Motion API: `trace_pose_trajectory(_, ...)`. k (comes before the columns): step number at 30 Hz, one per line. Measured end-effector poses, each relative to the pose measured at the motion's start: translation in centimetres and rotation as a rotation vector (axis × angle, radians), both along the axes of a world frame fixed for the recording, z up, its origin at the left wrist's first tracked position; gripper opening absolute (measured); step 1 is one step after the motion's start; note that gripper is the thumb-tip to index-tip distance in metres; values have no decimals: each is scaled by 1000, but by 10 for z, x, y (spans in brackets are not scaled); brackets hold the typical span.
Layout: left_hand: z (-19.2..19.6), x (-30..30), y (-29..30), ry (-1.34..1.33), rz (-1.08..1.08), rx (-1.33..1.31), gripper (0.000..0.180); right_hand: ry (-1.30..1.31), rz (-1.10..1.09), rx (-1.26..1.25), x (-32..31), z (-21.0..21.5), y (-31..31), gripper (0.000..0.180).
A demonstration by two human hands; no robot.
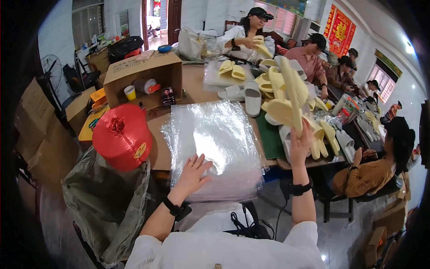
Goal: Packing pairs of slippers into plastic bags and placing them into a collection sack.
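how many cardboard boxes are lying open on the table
1. A single cardboard box lies on its side at the table's far left, behind the red twine spool, opening toward the camera. More flattened cardboard leans off the table; others may be hidden.

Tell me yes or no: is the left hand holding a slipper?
No, the left hand lies flat on the stack of clear plastic bags; the right hand holds the yellow slippers.

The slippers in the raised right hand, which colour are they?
Pale yellow. The slippers held up by the right hand show in the head view.
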State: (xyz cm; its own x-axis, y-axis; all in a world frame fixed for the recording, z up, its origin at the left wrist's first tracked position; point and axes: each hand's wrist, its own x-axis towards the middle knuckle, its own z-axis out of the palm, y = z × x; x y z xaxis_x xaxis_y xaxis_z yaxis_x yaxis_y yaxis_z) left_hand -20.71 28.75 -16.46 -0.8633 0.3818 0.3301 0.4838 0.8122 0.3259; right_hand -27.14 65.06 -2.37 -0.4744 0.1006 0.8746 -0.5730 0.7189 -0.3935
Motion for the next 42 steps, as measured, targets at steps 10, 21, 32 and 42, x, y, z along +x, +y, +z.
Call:
trace_pose_trajectory(10,-2,0,0,34,9,-19,60,-314,266,494,55,-34,-115,58)
trace_pose_trajectory(21,-58,-11,-6,-621,-298,1045,54,-453,464,775,99,-63,-188,54)
trace_pose_trajectory(32,-38,-9,-6,-119,-146,585,62,-786,753,500,28,-57,-226,61)
trace_pose_trajectory(42,-23,-10,7,-218,-36,234,57,-601,455,584,-32,-87,-270,48)
